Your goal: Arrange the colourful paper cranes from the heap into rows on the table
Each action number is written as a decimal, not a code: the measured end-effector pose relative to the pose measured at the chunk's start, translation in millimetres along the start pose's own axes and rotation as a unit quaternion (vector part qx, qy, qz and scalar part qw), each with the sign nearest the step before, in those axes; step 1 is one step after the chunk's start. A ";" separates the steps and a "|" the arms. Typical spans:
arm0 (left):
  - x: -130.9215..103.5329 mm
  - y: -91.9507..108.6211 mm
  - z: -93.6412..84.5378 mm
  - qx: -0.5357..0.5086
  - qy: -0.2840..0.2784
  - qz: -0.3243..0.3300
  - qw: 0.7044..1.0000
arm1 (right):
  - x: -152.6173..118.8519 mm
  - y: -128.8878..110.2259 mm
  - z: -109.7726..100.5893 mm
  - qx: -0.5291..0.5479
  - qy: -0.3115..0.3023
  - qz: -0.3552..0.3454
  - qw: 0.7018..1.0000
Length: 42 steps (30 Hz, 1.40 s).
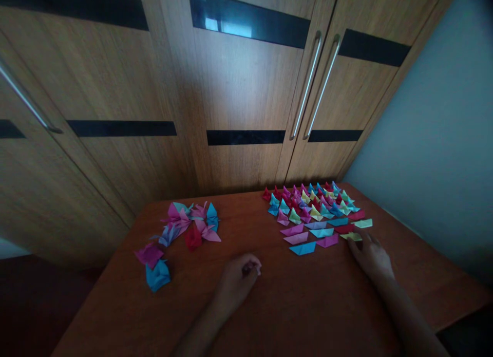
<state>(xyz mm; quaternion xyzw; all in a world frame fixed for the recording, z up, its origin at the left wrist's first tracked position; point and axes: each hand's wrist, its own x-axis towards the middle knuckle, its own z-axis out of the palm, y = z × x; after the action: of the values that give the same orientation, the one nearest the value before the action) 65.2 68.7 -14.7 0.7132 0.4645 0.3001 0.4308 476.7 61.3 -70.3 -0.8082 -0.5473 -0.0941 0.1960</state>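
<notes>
My right hand [373,257] reaches to the right side of the table, thumb and fingers closed at the right end of a yellow folded paper boat [350,237]. Flat folded paper boats lie around it in loose rows, among them a magenta one [327,241], a red one [344,228] and a blue one [302,248]. My left hand [238,279] rests over the middle front of the table, fingers loosely curled in, and nothing shows in its grip. Behind the flat boats stand several opened, peaked paper boats [316,213] in many colours.
On the left of the brown table [246,218] lies a loose cluster of folded paper shapes, including a red one [193,238] and a blue one [157,276]. A wooden cabinet [246,85] with metal handles rises behind. At right is a pale wall [435,156].
</notes>
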 end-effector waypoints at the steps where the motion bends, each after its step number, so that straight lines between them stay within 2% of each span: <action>1: 0.1 0.1 0.2 -0.003 -0.001 -0.001 1.000 | 1.4 0.8 1.5 -0.002 0.000 0.000 1.000; 9: 0.7 0.5 -0.4 0.002 0.000 0.000 1.000 | 7.9 5.0 6.7 -0.001 0.004 -0.005 1.000; 14: 1.1 -2.5 0.1 0.002 -0.001 0.000 1.000 | 8.6 0.6 8.6 0.003 0.073 -0.109 0.991; 17: 1.0 -3.0 0.4 0.006 -0.001 -0.003 1.000 | 7.8 -7.4 12.1 0.005 0.079 -0.173 0.982; 25: 0.0 2.2 -2.5 0.003 0.002 -0.006 1.000 | 3.8 -17.1 23.2 -0.018 0.064 -0.133 0.989; 32: 1.1 1.1 -1.9 -0.005 0.000 -0.013 1.000 | 4.3 -22.8 10.7 0.026 0.085 -0.158 0.983; 35: 1.0 0.3 -1.3 -0.005 0.001 -0.004 1.000 | -1.4 -43.4 -1.7 0.087 0.091 -0.157 0.980; 37: 0.4 0.5 -1.0 -0.002 0.004 0.001 1.000 | -10.9 -70.0 -11.5 0.148 0.074 -0.146 0.975; 39: -0.5 1.2 -1.1 0.002 0.013 0.002 1.000 | -25.4 -107.3 -21.3 0.229 0.034 -0.134 0.964; 42: -1.1 2.1 -2.7 0.009 0.048 0.010 0.999 | -52.0 -175.0 -32.0 0.343 -0.069 -0.153 0.924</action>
<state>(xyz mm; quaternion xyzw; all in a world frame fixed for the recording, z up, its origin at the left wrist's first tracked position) 63.4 68.2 -11.7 0.7063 0.4803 0.3336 0.3989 297.6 60.6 -23.0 -0.6028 -0.6752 0.1265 0.4059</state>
